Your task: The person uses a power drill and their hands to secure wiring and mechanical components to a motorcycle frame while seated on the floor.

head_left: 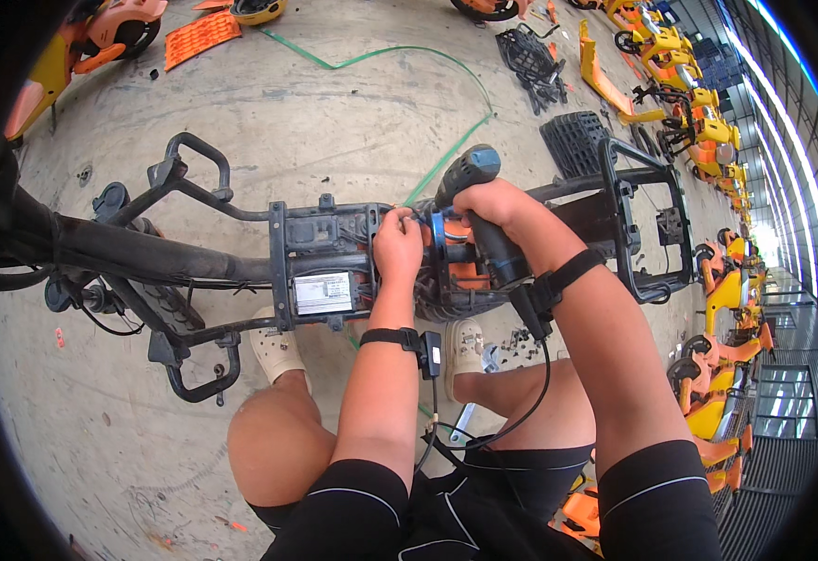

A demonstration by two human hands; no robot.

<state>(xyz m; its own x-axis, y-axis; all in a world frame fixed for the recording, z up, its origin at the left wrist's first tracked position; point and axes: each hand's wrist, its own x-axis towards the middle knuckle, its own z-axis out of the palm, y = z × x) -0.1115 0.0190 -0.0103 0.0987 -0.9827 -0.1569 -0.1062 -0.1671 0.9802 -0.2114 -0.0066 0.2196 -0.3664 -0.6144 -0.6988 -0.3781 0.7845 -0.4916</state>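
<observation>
A bare black scooter frame (231,271) stretches across in front of me. My right hand (498,208) is wrapped round the grip of a dark cordless drill (499,254), whose head points left over the middle of the frame. Beside the drill's front end, my left hand (398,248) rests at the frame's cross tubes with its fingertips pinched together. Whatever those fingers hold is hidden. A boxy unit with a white label (324,294) sits in the frame left of that hand. Orange parts (465,266) show inside the frame below the drill.
Black plastic crates (574,143) and a yellow panel (599,79) lie beyond the frame. Green strap (446,154) runs over the concrete. Near my feet are a wrench (462,423) and scattered small fasteners (519,348). Yellow-orange scooters (722,309) line the right side.
</observation>
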